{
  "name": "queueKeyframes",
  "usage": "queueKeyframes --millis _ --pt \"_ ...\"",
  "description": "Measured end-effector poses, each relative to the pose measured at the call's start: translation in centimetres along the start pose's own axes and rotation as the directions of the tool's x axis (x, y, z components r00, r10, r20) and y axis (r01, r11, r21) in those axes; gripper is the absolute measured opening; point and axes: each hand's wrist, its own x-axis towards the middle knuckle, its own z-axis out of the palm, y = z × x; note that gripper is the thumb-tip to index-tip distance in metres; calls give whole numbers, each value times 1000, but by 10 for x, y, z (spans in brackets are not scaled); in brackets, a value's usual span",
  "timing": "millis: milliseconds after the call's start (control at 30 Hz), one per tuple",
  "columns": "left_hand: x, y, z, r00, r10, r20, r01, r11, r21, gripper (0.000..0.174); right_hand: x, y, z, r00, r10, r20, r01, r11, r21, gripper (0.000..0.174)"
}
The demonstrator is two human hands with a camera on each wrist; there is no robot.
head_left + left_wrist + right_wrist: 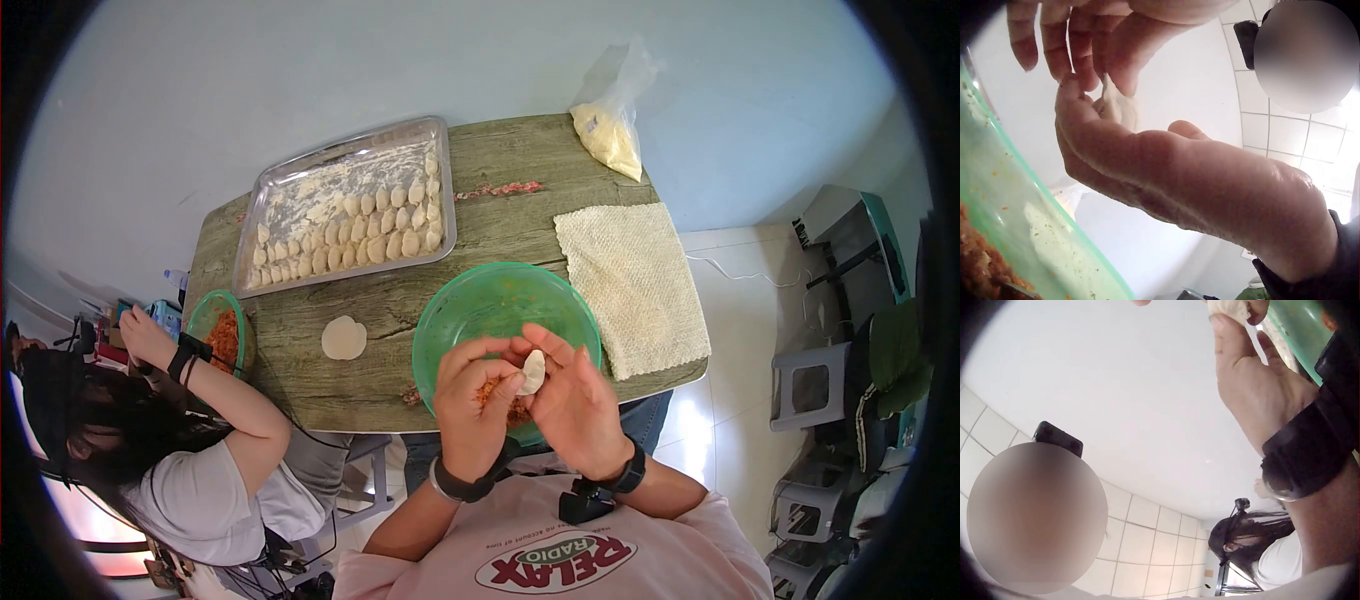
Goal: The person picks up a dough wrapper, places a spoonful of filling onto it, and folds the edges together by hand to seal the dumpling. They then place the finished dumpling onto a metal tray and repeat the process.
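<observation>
Over the green bowl [450, 300], my left hand [473, 400] pinches a white dumpling [533, 372] between thumb and fingers. My right hand [583, 415] is palm up beside it, its fingers mostly extended and reaching behind the dumpling. In the left wrist view the right hand's fingertips lie right by the dumpling [1121, 112], under the left fingers, and its thumb stands apart. The right wrist view shows the left thumb against the dumpling [1230, 309]. Reddish filling [518, 412] lies in the bowl, partly hidden by the hands.
Round dough wrappers [344, 339] lie left of the bowl. A floured metal tray [447, 190] holds rows of dumplings. A cream cloth [635, 290] is at right, a bag of yellowish powder [608, 140] behind. Another person [200, 480] sits at left by a second filling bowl [247, 345].
</observation>
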Motion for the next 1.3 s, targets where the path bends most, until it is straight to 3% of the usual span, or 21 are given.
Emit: queueKeyframes --millis 200,467,700,800,833,867,900,967,1000,1067,1100,1167,1200,1267,1300 --pt "1 -7 1 1000 -27 -8 27 999 -19 9 1 -2 0 999 15 -51 -14 1000 22 51" --pt "5 -4 -1 987 48 152 -75 982 176 42 3 -5 -2 1000 -1 -21 1 999 36 50" --pt "3 -2 2 994 24 103 -37 990 135 40 1 -5 1 995 -58 79 62 996 -57 58" --pt "3 -9 0 998 6 59 -5 1000 -26 34 0 -7 4 991 -43 128 51 997 -59 65" --pt "2 -12 0 990 -119 78 137 951 -279 30 -1 -8 7 991 -40 125 50 996 -77 70" --pt "1 -14 -1 964 -234 128 266 820 -507 26 -1 -9 9 992 -37 122 48 994 -93 74" --pt "0 -17 -4 964 -233 127 265 821 -506 26 -2 -9 9 992 -37 124 49 994 -93 74" --pt "0 -24 -10 837 -425 346 537 512 -670 23 -2 -10 9 991 -26 133 39 995 -96 75" --pt "0 -27 -11 837 -425 344 536 513 -670 23 -2 -10 9 991 -25 135 38 995 -96 75" --pt "0 -32 -11 766 -439 470 585 174 -792 31 -2 -12 10 986 -36 160 64 984 -169 75" --pt "0 -35 -12 767 -439 468 584 175 -793 31 -2 -12 10 986 -35 161 63 984 -169 75" --pt "0 -39 -13 771 -375 515 573 54 -818 34 -4 -12 12 979 -32 202 104 928 -358 77" --pt "-1 -40 -12 772 -375 514 572 54 -819 34 -5 -13 13 979 -30 203 103 928 -359 77" --pt "-3 -40 -10 809 -388 442 522 127 -843 31 -7 -15 17 934 2 358 247 720 -649 78" --pt "-3 -36 -8 810 -388 439 519 129 -845 31 -7 -15 18 933 4 361 247 720 -648 78"
